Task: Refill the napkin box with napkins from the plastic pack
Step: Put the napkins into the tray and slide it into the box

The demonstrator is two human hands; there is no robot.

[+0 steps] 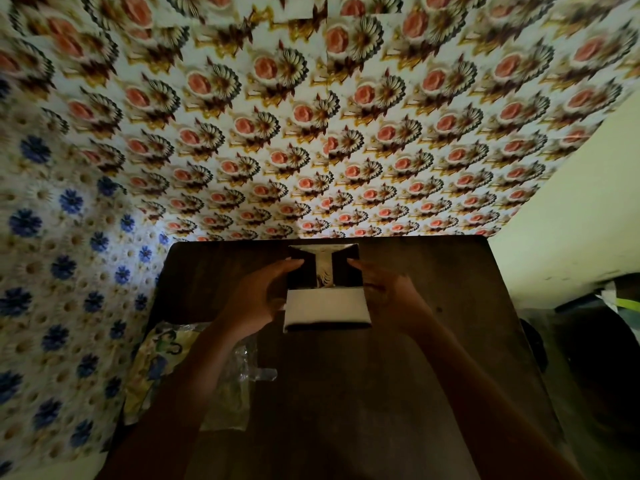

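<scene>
Dark wooden table (pixel 398 375) against rose-patterned wallpaper (pixel 346 116), napkin box (pixel 325 289) at the far middle, left hand (pixel 258 299) and right hand (pixel 389 292) clasping its sides, plastic pack (pixel 194 375) lying near-left

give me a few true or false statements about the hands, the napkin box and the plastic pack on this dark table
1. The dark napkin box stands at the far side of the dark wooden table, near the flowered wall. True.
2. The left hand and the right hand are at opposite sides of the box. True.
3. The crumpled clear plastic pack lies to the right of the box. False: it lies near the table's left edge, under the left forearm.
4. A white flat panel shows at the near side of the box. True.
5. The right hand is lifting the plastic pack. False: it is by the box, away from the pack.
</scene>
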